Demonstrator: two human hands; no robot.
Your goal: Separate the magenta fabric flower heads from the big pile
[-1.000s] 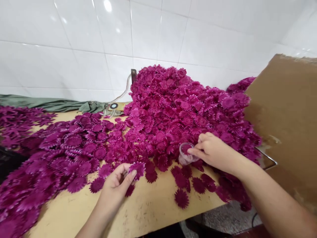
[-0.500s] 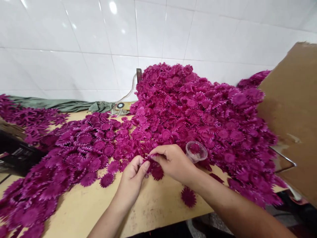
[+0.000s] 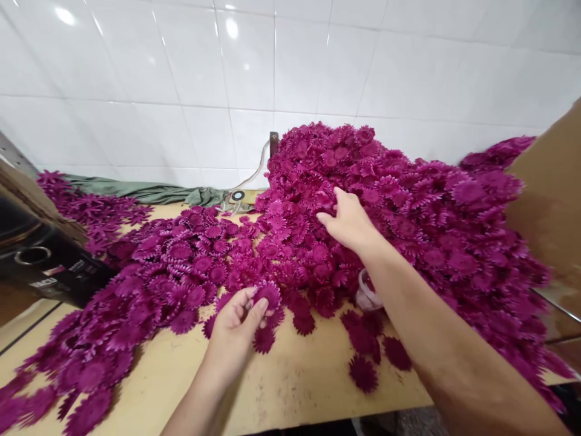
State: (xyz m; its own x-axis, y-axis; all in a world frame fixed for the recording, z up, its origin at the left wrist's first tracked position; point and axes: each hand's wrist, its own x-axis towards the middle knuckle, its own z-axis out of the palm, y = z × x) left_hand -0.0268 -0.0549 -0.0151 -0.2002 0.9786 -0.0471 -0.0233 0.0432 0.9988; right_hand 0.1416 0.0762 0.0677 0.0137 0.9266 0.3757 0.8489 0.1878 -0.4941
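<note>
Between the thumb and fingers of my left hand is a magenta artificial flower with a round centre and toothed petals, held low over the table. My right hand is stretched out to the large heap of magenta flowers by the wall. Its thumb and index finger are apart, close to the flowers at the heap's left side; the other fingers are hidden. Beneath my right forearm stands a small clear plastic cup, partly covered by the arm; I cannot make out its contents.
A second flower pile spreads across the left of the wooden table. Loose flowers lie near the front edge. A black box stands at left, a cardboard sheet at right. Green cloth runs along the tiled wall.
My right hand has left my left hand and moved up and forward to the big heap. The left hand keeps a flower, now showing more fully. The view has shifted left.
</note>
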